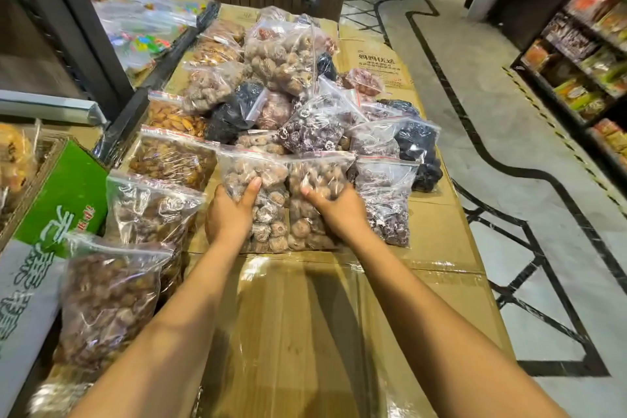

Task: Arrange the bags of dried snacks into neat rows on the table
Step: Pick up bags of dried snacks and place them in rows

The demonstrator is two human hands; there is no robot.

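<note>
Two clear zip bags of pale brown dried snacks lie side by side on the cardboard table top (298, 316). My left hand (230, 210) grips the left bag (264, 214) at its left edge, thumb on top. My right hand (336, 207) grips the right bag (312, 231) from its right side. A bag of dark reddish pieces (386, 200) lies just right of them. Down the left edge runs a row of bags (152, 210) with brown snacks. Behind my hands, a loose heap of bags (288, 95) covers the table's middle and far part.
A green carton (64, 200) and a white one (23, 309) stand at the left. Bags of colourful sweets (142, 27) lie at the far left. The table's right edge drops to a tiled aisle (509, 163); stocked shelves (583, 54) stand at the right.
</note>
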